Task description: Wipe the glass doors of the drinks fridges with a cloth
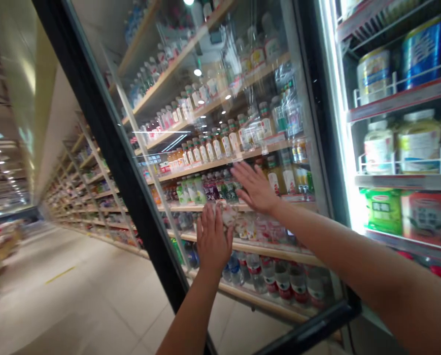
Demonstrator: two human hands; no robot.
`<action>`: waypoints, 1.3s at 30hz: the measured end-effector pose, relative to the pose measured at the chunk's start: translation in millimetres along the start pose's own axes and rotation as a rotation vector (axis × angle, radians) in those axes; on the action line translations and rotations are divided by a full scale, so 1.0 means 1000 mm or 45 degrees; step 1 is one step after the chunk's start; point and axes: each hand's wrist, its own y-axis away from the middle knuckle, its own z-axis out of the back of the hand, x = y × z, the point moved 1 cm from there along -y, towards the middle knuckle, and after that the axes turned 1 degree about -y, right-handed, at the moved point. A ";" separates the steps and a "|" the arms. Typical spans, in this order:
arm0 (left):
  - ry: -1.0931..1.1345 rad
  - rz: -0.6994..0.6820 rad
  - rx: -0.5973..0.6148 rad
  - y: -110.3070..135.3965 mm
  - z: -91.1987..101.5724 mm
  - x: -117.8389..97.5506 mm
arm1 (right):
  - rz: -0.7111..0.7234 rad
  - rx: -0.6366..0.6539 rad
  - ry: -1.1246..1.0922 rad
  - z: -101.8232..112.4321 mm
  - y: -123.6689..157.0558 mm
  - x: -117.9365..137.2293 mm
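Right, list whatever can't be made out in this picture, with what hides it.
All in the head view:
Palms of the left hand and right hand: hidden by the backs of the hands, so contact with the glass door can't be confirmed.
Bottle labels seen through the glass: blurred and too small to read.
Red package: cut off by the right edge.

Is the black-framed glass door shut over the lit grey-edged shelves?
No: the black-framed glass door stands open, leaving the lit grey-edged shelves at right uncovered.
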 end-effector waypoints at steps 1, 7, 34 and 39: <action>-0.043 0.049 -0.004 -0.005 0.002 -0.003 | -0.119 -0.068 0.082 0.005 -0.007 -0.014; -0.094 0.008 -0.021 -0.003 -0.004 -0.018 | -0.188 -0.152 0.297 0.002 -0.017 -0.048; -0.296 0.210 -0.192 0.020 0.007 0.058 | -0.175 -0.250 0.229 -0.009 -0.006 -0.044; -0.229 0.275 -0.218 -0.008 0.006 0.051 | -0.183 -0.252 0.266 -0.008 -0.006 -0.044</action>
